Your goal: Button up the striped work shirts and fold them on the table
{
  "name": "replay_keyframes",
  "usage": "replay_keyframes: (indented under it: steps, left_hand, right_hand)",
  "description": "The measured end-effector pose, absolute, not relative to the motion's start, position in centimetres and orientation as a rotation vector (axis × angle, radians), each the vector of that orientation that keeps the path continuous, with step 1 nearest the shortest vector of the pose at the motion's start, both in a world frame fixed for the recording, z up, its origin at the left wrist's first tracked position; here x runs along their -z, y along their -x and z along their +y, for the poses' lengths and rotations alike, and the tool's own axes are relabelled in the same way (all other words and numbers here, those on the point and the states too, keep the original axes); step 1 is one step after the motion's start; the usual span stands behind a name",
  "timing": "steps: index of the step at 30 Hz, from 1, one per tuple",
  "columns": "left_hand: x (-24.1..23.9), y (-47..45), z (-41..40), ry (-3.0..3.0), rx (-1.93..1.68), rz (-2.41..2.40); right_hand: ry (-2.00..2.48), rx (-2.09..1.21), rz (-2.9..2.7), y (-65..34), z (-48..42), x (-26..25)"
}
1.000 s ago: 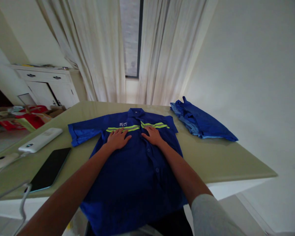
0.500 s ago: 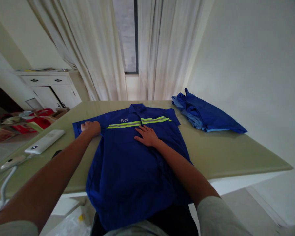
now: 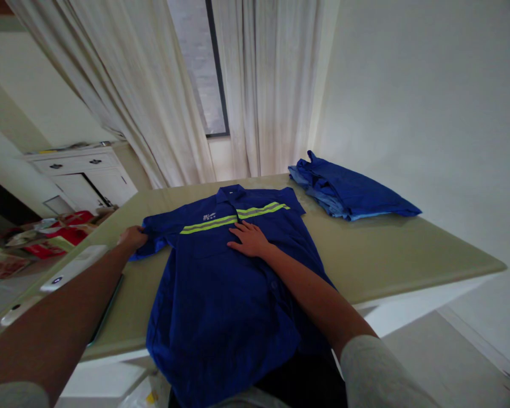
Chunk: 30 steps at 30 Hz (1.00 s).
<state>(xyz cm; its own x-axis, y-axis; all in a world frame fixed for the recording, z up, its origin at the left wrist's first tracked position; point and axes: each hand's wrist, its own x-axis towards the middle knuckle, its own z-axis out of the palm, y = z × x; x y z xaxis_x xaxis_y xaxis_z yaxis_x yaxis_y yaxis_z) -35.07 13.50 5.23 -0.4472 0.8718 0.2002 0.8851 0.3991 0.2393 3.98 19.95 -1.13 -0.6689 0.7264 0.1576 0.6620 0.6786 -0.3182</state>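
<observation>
A dark blue short-sleeved work shirt (image 3: 233,294) lies front up on the table, collar at the far end, a yellow-green and grey reflective stripe across its chest. Its lower hem hangs over the near table edge. My left hand (image 3: 132,239) grips the end of the left-side sleeve, fingers closed on the cloth and partly hidden. Flat on the chest, just below the stripe, rests my right hand (image 3: 250,239) with its fingers spread.
A pile of blue garments (image 3: 352,190) lies at the table's far right. White devices (image 3: 74,269) and a dark flat object (image 3: 106,311) sit at the left, by my forearm. Beyond stand a white cabinet (image 3: 85,175) and curtains (image 3: 276,85).
My left hand has moved outward to the sleeve's end and now holds it, where before it lay on top. The sleeve is bunched up. My right hand stays on the chest; the view has tilted.
</observation>
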Motion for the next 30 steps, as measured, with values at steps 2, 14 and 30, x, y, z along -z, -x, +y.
replay_keyframes:
  steps: [2,14,30]
  left_hand:
    - [-6.4,34.6,14.9,1.51,0.629,-2.702]
    - [-11.9,21.1,19.7,2.801,0.794,-1.825]
    - [-4.5,26.4,17.1,2.777,0.335,-2.258]
  right_hand:
    - [1.107,-0.341,-2.617,-4.0,19.8,1.1]
    - [1.078,-0.49,-2.416,-5.4,23.3,-1.0]
    - [1.234,-0.371,-2.281,-5.5,41.0,-1.5]
